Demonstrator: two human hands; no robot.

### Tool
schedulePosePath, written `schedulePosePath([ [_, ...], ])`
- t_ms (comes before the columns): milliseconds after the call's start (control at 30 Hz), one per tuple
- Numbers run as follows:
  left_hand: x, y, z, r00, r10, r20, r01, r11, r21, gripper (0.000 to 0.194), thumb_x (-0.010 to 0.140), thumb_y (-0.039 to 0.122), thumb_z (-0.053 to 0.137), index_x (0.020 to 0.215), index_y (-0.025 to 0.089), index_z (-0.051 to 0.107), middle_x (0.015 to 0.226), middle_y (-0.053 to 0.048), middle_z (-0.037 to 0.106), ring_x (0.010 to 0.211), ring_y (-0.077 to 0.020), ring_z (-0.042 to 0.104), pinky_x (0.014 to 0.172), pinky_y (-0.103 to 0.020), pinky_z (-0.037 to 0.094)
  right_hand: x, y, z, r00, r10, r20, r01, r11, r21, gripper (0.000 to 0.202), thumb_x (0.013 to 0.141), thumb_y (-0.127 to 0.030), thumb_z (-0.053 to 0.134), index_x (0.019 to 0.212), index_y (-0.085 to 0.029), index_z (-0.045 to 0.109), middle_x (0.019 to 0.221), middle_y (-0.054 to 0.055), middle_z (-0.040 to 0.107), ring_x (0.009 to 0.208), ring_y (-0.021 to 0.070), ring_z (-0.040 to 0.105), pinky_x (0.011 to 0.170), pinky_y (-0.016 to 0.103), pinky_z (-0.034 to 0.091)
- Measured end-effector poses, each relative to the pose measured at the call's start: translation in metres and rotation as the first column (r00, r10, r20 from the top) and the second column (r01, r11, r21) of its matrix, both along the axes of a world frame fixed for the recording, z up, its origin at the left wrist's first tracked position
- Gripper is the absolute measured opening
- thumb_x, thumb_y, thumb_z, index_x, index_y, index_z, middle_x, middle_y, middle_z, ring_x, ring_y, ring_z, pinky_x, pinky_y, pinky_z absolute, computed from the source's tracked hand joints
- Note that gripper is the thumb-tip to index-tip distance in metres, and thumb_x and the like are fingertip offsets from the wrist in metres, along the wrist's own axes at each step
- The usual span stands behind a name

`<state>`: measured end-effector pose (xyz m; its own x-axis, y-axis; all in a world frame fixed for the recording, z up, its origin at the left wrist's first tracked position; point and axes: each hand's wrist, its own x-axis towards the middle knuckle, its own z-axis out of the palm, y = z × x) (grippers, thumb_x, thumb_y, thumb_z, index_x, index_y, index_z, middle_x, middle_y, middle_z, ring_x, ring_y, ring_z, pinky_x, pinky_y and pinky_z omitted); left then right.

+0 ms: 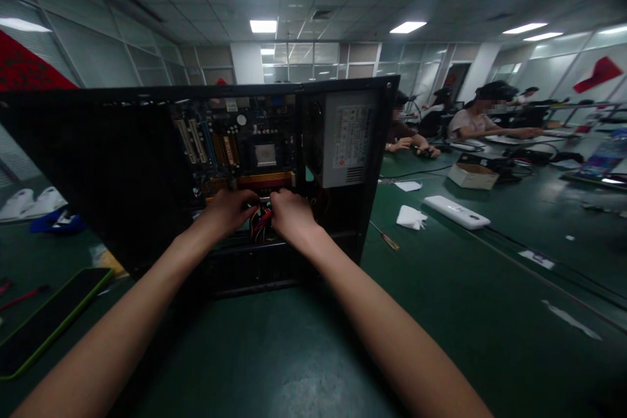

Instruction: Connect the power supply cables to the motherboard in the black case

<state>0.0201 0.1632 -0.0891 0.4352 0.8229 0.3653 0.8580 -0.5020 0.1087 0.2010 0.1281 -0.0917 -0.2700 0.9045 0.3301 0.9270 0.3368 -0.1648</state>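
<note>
An open black computer case [294, 268] stands upright on the green table, its inside facing me. Within it are a motherboard [249, 127] and, at the upper right, a silver power supply [349, 140]. My left hand [228, 209] reaches in at the motherboard's lower edge, fingers curled beside a bundle of red, yellow and black cables [260, 223]. On the bundle's right side, my right hand [294, 212] is closed at the cables. Its fingertips are partly hidden, and what either hand pinches is too small to make out.
Right of the case lie a screwdriver [385, 236], crumpled white paper [411, 217], a white power strip [456, 211] and a small box [473, 175]. A phone [53, 317] lies at left. Other people sit at the back right.
</note>
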Motion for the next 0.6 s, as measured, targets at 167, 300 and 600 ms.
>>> schedulePosePath([
  [167,0.003,0.004,0.0,0.999,0.005,-0.038,-0.005,1.0,-0.008,0.029,0.091,0.03,0.058,0.113,0.019,0.072,0.108,-0.009,0.077,0.101,-0.0266,0.072,0.089,-0.035,0.053,0.0,0.001,0.001,1.0,0.013,-0.007,-0.013,1.0,-0.007,0.027,0.087,-0.011,0.056,0.11,-0.014,0.07,0.114,0.017,0.07,0.1,0.029,0.071,0.077,0.033,0.056],
  [300,0.004,0.007,0.0,0.997,0.007,-0.073,-0.009,1.0,-0.017,0.027,0.091,0.027,0.058,0.11,0.018,0.073,0.105,-0.009,0.078,0.098,-0.0249,0.073,0.086,-0.032,0.053,-0.001,0.002,-0.001,1.0,0.005,-0.021,-0.006,1.0,-0.013,0.028,0.087,-0.009,0.055,0.11,-0.013,0.07,0.114,0.018,0.07,0.101,0.029,0.071,0.078,0.033,0.055],
  [600,0.006,0.013,-0.002,0.998,0.009,-0.06,-0.008,1.0,0.014,0.021,0.09,0.022,0.06,0.103,0.016,0.075,0.099,-0.009,0.078,0.095,-0.0242,0.073,0.083,-0.031,0.052,0.0,0.002,-0.001,0.997,0.017,-0.074,-0.021,0.998,-0.058,0.029,0.088,-0.006,0.055,0.114,-0.011,0.067,0.118,0.019,0.068,0.105,0.0282,0.07,0.083,0.033,0.054],
])
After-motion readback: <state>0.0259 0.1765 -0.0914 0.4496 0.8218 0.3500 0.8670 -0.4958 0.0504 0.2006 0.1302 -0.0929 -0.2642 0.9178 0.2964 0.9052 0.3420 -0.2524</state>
